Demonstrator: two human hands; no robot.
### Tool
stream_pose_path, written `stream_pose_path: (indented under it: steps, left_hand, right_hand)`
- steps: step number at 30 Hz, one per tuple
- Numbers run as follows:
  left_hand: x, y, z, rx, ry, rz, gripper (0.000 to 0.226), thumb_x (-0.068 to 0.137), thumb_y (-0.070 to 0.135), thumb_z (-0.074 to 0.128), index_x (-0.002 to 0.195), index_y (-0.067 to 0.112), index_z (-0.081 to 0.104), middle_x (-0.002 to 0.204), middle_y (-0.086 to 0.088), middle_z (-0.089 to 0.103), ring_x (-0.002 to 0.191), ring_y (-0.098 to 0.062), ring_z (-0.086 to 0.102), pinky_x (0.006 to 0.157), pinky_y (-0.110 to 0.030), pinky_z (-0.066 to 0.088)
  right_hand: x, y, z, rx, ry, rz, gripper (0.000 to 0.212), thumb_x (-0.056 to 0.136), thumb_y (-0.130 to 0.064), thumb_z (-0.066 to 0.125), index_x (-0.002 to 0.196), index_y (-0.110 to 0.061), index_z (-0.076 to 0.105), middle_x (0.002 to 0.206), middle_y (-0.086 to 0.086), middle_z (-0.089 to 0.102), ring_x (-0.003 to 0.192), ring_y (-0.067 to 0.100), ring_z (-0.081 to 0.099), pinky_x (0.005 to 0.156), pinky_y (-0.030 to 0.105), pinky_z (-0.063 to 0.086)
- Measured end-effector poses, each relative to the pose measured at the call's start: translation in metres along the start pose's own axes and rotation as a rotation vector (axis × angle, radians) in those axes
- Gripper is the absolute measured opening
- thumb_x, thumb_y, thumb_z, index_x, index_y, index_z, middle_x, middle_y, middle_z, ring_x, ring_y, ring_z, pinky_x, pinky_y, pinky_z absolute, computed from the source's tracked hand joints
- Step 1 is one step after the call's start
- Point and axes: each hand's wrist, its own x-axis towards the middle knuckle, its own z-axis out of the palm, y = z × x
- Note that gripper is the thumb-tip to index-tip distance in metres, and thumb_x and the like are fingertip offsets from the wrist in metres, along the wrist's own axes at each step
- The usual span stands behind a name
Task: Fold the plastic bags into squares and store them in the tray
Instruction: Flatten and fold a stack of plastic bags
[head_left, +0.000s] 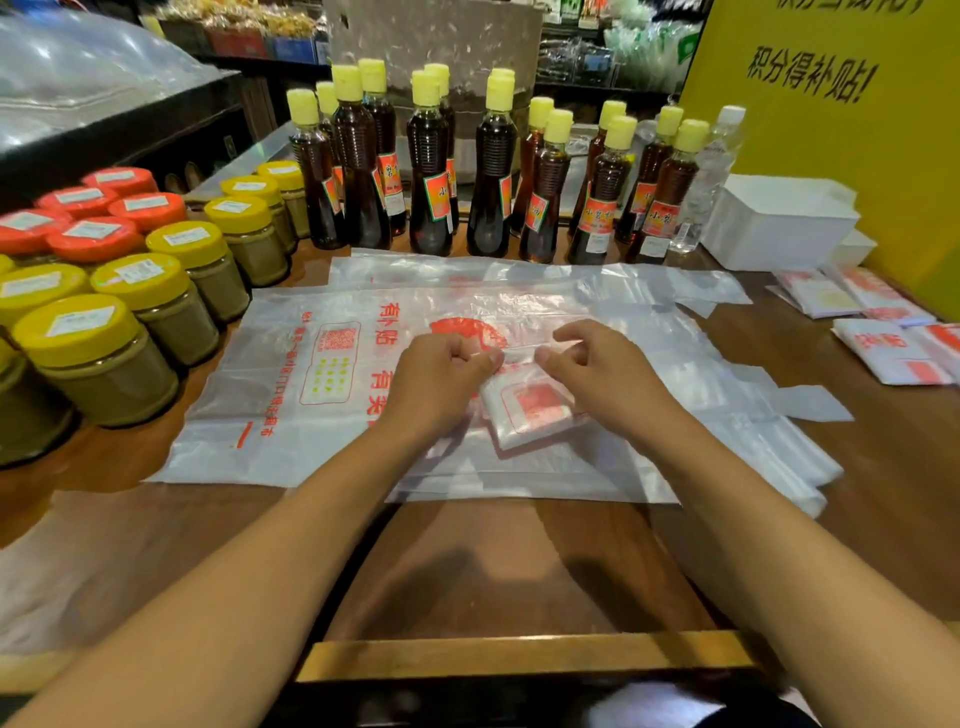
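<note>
A small folded plastic bag, white with a red patch, lies on top of a stack of flat clear bags with red print in the middle of the wooden table. My left hand and my right hand both pinch the folded bag's far edge, fingers curled, thumbs close together. Several finished folded squares lie on the table at the right. A white tray stands at the back right, next to the yellow sign.
Jars with yellow and orange lids crowd the left side. A row of dark bottles with yellow caps lines the back. A yellow sign board stands at the right. The brown tabletop runs to a brass front edge.
</note>
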Motion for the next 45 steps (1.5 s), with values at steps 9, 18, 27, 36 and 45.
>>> stream_pose_path:
  steps: [9, 18, 27, 36, 45]
  left_hand:
    - [-0.017, -0.009, 0.017, 0.733, 0.039, 0.247, 0.024, 0.096, 0.048, 0.06, 0.093, 0.03, 0.074, 0.096, 0.006, 0.07, 0.1, -0.023, 0.058, 0.087, -0.046, 0.047]
    - [-0.06, -0.009, 0.02, 1.12, -0.309, 0.285, 0.06, 0.108, 0.045, 0.013, 0.162, 0.017, 0.012, 0.17, -0.001, 0.002, 0.156, -0.016, -0.004, 0.125, -0.04, 0.001]
    - [-0.058, -0.016, 0.012, 1.155, -0.37, 0.242, 0.068, 0.105, 0.052, 0.006, 0.161, 0.016, -0.007, 0.168, 0.001, -0.015, 0.153, -0.012, -0.019, 0.125, -0.041, -0.01]
    - [-0.048, -0.02, -0.002, 1.086, -0.45, 0.234, 0.077, 0.1, 0.064, 0.014, 0.161, 0.023, -0.009, 0.167, 0.008, -0.018, 0.152, -0.007, -0.018, 0.125, -0.04, -0.007]
    - [-0.046, -0.025, -0.006, 1.025, -0.413, 0.291, 0.084, 0.097, 0.069, 0.025, 0.162, 0.023, -0.002, 0.169, 0.007, -0.007, 0.155, -0.012, -0.01, 0.126, -0.041, -0.002]
  right_hand:
    - [-0.039, 0.032, 0.026, -0.631, 0.0, -0.152, 0.044, 0.098, -0.058, 0.04, 0.135, -0.039, 0.052, 0.12, 0.004, 0.04, 0.114, 0.025, 0.036, 0.097, 0.042, 0.026]
    - [-0.035, 0.039, 0.029, -0.729, -0.208, -0.188, 0.063, 0.105, -0.053, 0.011, 0.161, -0.026, 0.006, 0.168, 0.0, -0.014, 0.154, 0.023, -0.017, 0.122, 0.052, -0.014]
    - [-0.049, 0.055, 0.005, -0.82, -0.265, -0.445, 0.076, 0.092, -0.054, -0.006, 0.161, -0.021, -0.005, 0.168, -0.004, -0.013, 0.153, 0.012, -0.018, 0.12, 0.042, -0.019]
    - [-0.047, 0.058, -0.003, -0.743, -0.335, -0.444, 0.062, 0.105, -0.055, 0.015, 0.161, -0.03, 0.011, 0.168, -0.009, 0.004, 0.155, 0.012, -0.001, 0.121, 0.04, -0.014]
    - [-0.043, 0.047, -0.008, -0.652, -0.345, -0.42, 0.062, 0.099, -0.057, 0.042, 0.154, -0.029, 0.035, 0.165, -0.008, 0.023, 0.154, 0.013, 0.014, 0.124, 0.046, -0.001]
